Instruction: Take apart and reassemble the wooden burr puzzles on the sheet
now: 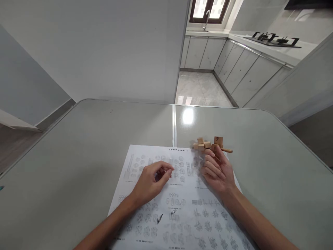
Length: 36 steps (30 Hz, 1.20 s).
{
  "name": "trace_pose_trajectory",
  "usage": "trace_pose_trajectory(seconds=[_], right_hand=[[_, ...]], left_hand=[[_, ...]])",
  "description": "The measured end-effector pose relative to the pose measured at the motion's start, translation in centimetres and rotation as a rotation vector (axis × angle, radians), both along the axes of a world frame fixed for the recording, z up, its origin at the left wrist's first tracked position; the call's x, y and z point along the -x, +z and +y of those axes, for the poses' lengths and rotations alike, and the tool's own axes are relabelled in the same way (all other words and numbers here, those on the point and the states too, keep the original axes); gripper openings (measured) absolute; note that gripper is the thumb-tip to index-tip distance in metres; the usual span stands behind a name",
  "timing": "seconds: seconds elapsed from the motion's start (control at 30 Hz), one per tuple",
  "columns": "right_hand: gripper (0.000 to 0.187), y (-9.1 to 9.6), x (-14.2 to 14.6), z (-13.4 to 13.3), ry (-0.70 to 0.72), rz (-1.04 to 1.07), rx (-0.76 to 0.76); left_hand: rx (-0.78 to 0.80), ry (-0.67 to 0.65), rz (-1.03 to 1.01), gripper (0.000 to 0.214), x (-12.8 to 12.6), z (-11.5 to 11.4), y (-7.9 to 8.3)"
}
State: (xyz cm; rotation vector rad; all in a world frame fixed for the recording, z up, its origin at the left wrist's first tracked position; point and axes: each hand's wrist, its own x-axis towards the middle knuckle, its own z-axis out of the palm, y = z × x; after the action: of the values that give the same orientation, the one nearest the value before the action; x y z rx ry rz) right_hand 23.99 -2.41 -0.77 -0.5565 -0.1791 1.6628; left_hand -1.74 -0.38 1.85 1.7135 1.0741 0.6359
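Observation:
A printed paper sheet (pixel 179 194) with rows of small line drawings lies under both hands. My left hand (pixel 152 178) rests over its upper middle, fingers curled and thumb and forefinger tips close together, with nothing visible in them. Palm turned upward, my right hand (pixel 220 170) has its thumb and forefinger at a small wooden piece (pixel 215 147) by the sheet's top right edge; the fingertips partly hide it. Just left of these fingers sits a cluster of interlocked wooden blocks (pixel 201 144). A square-ended block (pixel 218 140) with a dark mark and a thin wooden stick (pixel 227 150) show beyond them.
The pale table (pixel 78 173) has a metal seam (pixel 174 125) down its middle. A white wall (pixel 117 52) stands behind it. Further back are kitchen cabinets (pixel 247 69), a stove (pixel 273 40) and a tap (pixel 207 19).

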Motion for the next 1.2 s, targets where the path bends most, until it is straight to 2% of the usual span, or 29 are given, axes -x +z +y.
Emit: trace_pose_trajectory(seconds=[0.3, 0.5, 0.63, 0.73, 0.77, 0.83, 0.93, 1.0, 1.2], right_hand=[[0.040, 0.5, 0.3, 0.0, -0.107, -0.228, 0.049], [0.050, 0.8, 1.9, -1.1, -0.122, -0.734, -0.012], [0.053, 0.4, 3.0, -2.3, 0.073, -1.157, -0.258], [0.040, -0.1, 3.7, -2.8, 0.120, -1.442, -0.602], [0.036, -0.3, 3.9, -2.9, 0.118, -1.516, -0.720], [0.029, -0.7, 4.3, -3.0, 0.130, -1.633, -0.886], [0.025, -1.1, 4.5, -3.1, 0.178, -1.753, -0.983], [0.026, -1.0, 4.6, -3.1, 0.221, -1.798, -1.021], [0.024, -0.2, 4.6, -3.0, 0.320, -1.830, -1.101]], left_hand=[[0.017, 0.002, 0.010, 0.019, 0.1, -0.1, -0.2], [0.014, 0.002, 0.004, 0.020, 0.1, -0.1, 0.0], [0.023, 0.008, -0.005, 0.022, 0.3, -0.1, 0.0], [0.029, -0.042, -0.071, 0.023, 0.8, -0.2, -0.1], [0.022, -0.078, -0.095, 0.030, 0.9, -0.2, -0.2], [-0.003, -0.166, -0.132, 0.059, 1.3, -0.3, -0.3], [-0.003, -0.262, -0.184, 0.104, 1.6, -0.3, -0.3], [0.028, -0.306, -0.222, 0.116, 1.8, -0.3, -0.3], [0.098, -0.377, -0.225, 0.104, 1.9, 0.0, 0.0]])
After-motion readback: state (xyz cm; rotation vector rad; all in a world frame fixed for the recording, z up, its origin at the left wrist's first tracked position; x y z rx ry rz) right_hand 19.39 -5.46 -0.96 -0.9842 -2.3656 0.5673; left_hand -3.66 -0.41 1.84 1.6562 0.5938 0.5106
